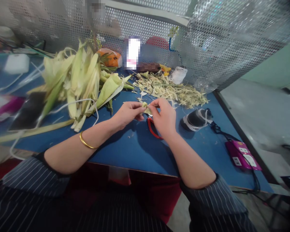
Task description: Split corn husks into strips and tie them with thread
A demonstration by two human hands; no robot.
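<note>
Over the blue table, my left hand (128,115) and my right hand (164,117) meet at the fingertips. Both pinch one small pale-green piece of corn husk (147,109), folded or rolled at its top; the fingers partly cover it. Red-handled scissors (151,127) lie on the table just below, partly hidden by my right hand. To the left of my hands is a big heap of long corn husks (83,80), with one broad green husk (111,85) at its right side. Beyond my hands spreads a pile of shredded husk scraps (176,91).
A black spool-like roll wound with white cord (195,120) stands right of my hand. Further right sits a purple power strip (243,154) with black cables. A white cable (87,100) crosses the husks. Perforated metal screen (145,22) borders the back, before it a lit phone (132,53).
</note>
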